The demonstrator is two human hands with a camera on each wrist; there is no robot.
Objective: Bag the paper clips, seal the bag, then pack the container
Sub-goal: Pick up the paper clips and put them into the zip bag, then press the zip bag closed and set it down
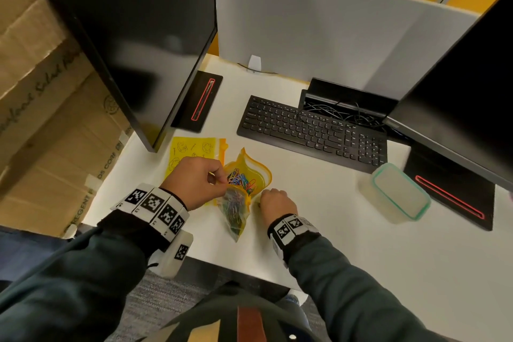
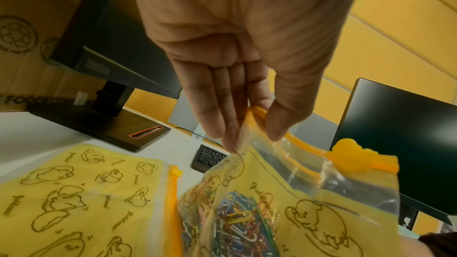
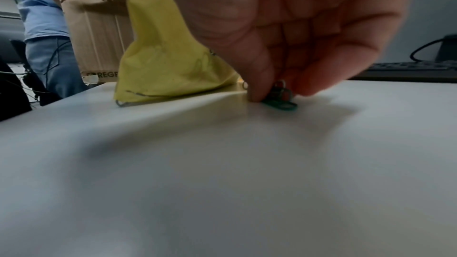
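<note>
The left hand [image 1: 194, 182] pinches the open rim of the yellow bag [image 1: 244, 178] of paper clips [image 1: 240, 178] on the worktop [image 1: 333, 216]. The right hand [image 1: 277, 204] pinches a green clip [image 3: 280, 103] just beside it. The cardboard box [image 1: 41, 91] reads "FOODS CORP"; the container [image 1: 397, 193] stands well apart.

Head view: even overhead office light, strong wide-angle bending at the edges, soft glare patch on the left monitor [image 1: 155, 44]. Left wrist view: warm yellow cast, palm close and soft, bag sharp. Right wrist view: dim, motion-blurred, the hand's broad shadow on the desk [image 3: 222, 163].
</note>
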